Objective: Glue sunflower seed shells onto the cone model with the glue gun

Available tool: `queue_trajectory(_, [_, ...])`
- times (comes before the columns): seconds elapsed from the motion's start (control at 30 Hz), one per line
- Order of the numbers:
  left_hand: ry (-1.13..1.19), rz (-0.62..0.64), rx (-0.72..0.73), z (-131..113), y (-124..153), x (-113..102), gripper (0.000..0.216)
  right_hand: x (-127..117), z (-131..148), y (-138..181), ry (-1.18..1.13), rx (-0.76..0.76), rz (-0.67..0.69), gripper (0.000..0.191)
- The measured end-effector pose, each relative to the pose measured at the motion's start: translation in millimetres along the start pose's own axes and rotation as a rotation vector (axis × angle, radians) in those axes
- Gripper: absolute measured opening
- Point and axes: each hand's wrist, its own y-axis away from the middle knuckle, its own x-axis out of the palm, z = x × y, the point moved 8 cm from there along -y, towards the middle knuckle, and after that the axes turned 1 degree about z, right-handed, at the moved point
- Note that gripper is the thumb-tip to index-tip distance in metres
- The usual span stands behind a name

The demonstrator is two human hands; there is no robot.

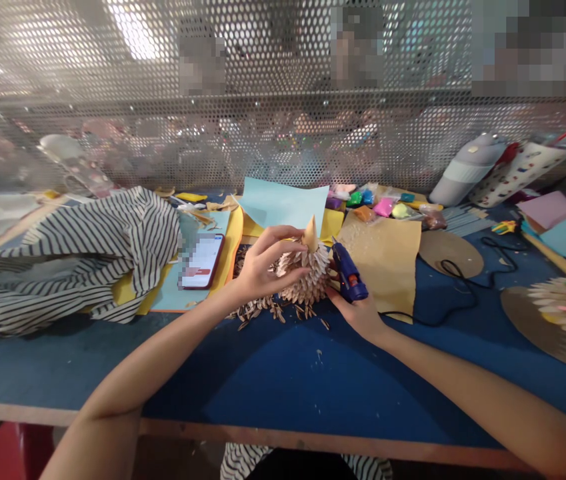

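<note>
A yellow-tipped cone (pixel 307 283), covered in pale overlapping pieces like seed shells, stands upright on the blue table. My left hand (pixel 265 263) grips it from the left, fingers near the bare yellow tip and thumb against its side. In my right hand (pixel 357 313) is a blue hot glue gun (pixel 347 270), tilted with its nozzle up beside the cone; some of these fingers are hidden behind the gun and cone. Loose seed shells (pixel 257 313) lie scattered around the cone's base. Behind it are light-blue paper (pixel 283 207) and a tan sheet (pixel 387 260).
Left are a phone (pixel 203 261) and a striped cloth (pixel 87 253). Small colourful packets (pixel 385 207) line the back, before a perforated metal screen (pixel 273 147). A black cord (pixel 443 320) crosses toward cardboard discs (pixel 453 253). Bottles (pixel 467 170) stand back right. People are beyond the screen.
</note>
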Motion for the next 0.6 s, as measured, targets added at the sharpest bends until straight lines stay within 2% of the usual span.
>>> queue_trajectory(0.13, [0.186, -0.019, -0.156, 10.3, 3.7, 0.5, 0.027, 2.2, 5.3, -0.9, -0.07, -0.005, 0.018, 0.043])
queue_trajectory(0.33, [0.474, -0.011, -0.339, 20.0, 10.3, 10.0, 0.04, -4.6, 16.1, 3.9, 0.008, -0.105, -0.046, 0.039])
queue_trajectory(0.5, [0.559, -0.009, -0.425, 28.1, 4.4, 12.0, 0.045, -7.1, 18.0, 6.1, 0.025, -0.139, -0.076, 0.038])
queue_trajectory(0.6, [0.582, 0.038, -0.46, 37.5, 1.4, 9.9, 0.047, -5.7, 15.3, 5.3, 0.023, -0.13, -0.054, 0.036])
